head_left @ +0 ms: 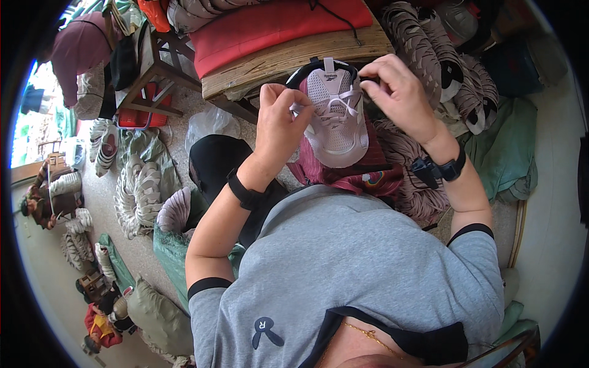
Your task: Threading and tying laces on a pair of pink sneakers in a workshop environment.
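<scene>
A white mesh shoe upper with white laces and a black collar rests toe toward me on a dark red striped cloth over my lap. My left hand pinches a white lace end at the upper's left side. At the collar's right edge, my right hand grips the other lace between thumb and fingers. Both wrists wear black bands.
A wooden bench with a red cushion stands just beyond the shoe. Rows of stacked shoe uppers lie on the floor at left, more piles at right. A person in a maroon cap sits far left.
</scene>
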